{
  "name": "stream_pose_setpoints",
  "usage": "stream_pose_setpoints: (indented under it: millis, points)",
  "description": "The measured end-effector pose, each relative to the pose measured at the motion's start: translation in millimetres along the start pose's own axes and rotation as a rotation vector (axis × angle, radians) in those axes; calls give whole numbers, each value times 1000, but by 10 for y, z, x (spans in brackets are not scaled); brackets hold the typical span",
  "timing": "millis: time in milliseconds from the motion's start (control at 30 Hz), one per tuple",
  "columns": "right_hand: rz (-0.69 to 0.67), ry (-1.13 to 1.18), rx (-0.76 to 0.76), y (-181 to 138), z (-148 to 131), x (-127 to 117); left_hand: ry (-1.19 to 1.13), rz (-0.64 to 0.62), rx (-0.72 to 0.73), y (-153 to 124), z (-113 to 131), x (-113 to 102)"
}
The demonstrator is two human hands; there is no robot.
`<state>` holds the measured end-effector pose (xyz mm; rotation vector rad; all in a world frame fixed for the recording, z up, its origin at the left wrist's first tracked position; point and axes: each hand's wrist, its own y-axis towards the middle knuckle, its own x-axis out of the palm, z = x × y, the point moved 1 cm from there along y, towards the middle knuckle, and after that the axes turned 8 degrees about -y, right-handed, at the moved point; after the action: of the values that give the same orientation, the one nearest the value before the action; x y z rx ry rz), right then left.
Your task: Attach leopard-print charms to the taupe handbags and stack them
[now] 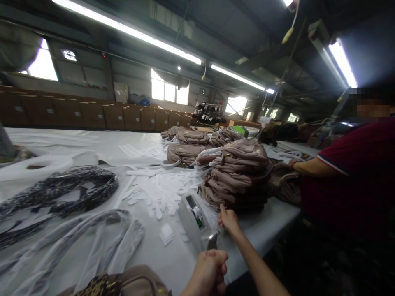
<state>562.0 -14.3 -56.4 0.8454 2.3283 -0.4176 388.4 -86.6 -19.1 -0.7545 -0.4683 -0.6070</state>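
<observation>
One tape dispenser (196, 224) stands on the white table (271, 230), near its front edge, with one roll in it. Both of the person's hands are close to it. The left hand (210, 269) is closed in a fist just in front of the dispenser; I cannot tell whether anything is inside it. The right hand (228, 220) lies just to the dispenser's right with its fingers curled, and what it grips, if anything, cannot be made out.

One tall stack of folded tan bags (240, 174) rises right behind the right hand. At least three more tan bags (185, 153) lie farther back. A scatter of white paper strips (160, 190) lies left of the stack, with one coil of speckled cord (64, 189) and loose clear plastic (77, 242) beyond. One co-worker's hand (294, 163) reaches in from the right.
</observation>
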Motion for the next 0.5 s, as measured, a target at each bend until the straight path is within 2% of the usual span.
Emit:
stream_pose_setpoints:
  millis: [133,200,367,500]
  points:
    - [15,16,-74,-238,78,-336,43,-19,-11,116,-132,20]
    - [-27,41,-63,-371,145,-439,74,-19,-24,180,-206,26]
    - [-224,202,92,-618,224,-477,157,30,-29,299,-351,45]
    - [-271,393,158,-724,168,-485,236,99,-10,324,-401,56]
